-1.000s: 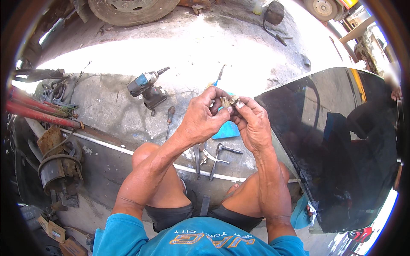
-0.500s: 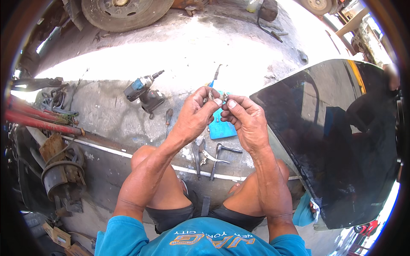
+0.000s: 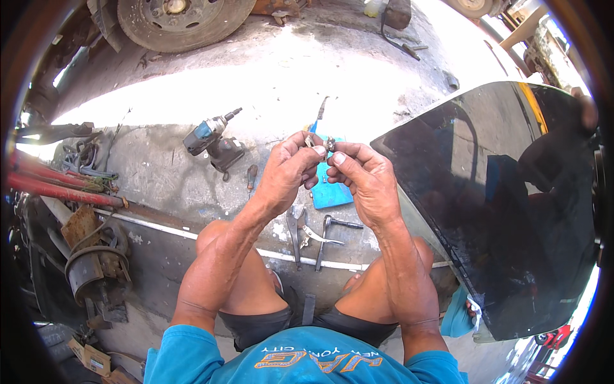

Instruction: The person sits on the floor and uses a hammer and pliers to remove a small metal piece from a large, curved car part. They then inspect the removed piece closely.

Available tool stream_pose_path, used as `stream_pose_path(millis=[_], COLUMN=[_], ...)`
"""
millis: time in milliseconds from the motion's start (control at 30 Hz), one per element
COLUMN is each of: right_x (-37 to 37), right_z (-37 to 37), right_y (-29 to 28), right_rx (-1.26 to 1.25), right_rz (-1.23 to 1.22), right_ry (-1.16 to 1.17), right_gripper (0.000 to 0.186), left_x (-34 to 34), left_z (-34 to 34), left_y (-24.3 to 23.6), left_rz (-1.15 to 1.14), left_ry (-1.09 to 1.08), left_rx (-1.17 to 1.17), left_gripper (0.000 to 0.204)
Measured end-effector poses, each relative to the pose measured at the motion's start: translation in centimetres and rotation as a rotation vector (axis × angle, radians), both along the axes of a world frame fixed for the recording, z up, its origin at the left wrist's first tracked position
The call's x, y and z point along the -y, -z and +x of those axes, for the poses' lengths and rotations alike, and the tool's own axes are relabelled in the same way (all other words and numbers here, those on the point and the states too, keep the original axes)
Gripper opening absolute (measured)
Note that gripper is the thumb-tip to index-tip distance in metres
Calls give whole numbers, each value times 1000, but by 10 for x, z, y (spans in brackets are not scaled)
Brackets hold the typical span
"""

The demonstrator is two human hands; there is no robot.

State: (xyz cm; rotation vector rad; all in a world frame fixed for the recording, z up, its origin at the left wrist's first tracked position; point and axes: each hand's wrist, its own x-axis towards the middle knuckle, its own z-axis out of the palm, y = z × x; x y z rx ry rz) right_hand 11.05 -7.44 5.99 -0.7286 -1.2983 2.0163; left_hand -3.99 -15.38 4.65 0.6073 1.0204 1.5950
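My left hand [image 3: 286, 171] and my right hand [image 3: 369, 182] meet in front of me, both in a pinch. Between the fingertips is a small metal part [image 3: 329, 145], partly covered and too small to name. A pale sliver of metal [image 3: 309, 141] shows at my left fingers. Below the hands a blue flat tray [image 3: 332, 197] lies on the concrete, with tiny bits on it. Nearer to me are locking pliers [image 3: 307, 235] and a ratchet wrench [image 3: 342, 223]. A screwdriver [image 3: 252, 173] lies left of my left hand. Beyond my fingers is a thin blade-like tool [image 3: 322, 110].
A cordless impact driver [image 3: 214, 139] rests at the left. On the right a large dark glass panel [image 3: 505, 211] leans close to my right arm. Red bars [image 3: 64, 187] and a rusty metal part [image 3: 93, 262] lie far left. A vehicle wheel [image 3: 185, 22] stands at the back.
Both hands have shifted slightly left, still together at the fingertips. The metal piece at my left fingers is tilted a little differently. The tools on the ground stay in place.
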Motion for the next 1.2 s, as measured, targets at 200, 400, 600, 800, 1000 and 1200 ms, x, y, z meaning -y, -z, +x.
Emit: stream_pose_path(millis=[200,400,600,800,1000,1200], right_x=[0,2,4,5,5,4], right_z=[1,-1,-1,1,2,3], right_y=[-1,-4,-6,-9,-9,-7], right_rx=[22,71,93,110,121,82], right_rz=[25,95,152,153,152,137], right_ry=[-1,8,8,11,9,7], right_gripper=[28,24,23,23,24,25], left_x=[0,1,3,4,4,2], left_z=[-2,-10,-14,-12,-10,-7], left_y=[-1,1,5,5,2,-1], left_rz=[-15,-21,0,4,5,-2], left_ry=[18,124,176,207,206,165], left_rx=[59,315,397,453,414,323], left_gripper=[15,16,20,17,18,17])
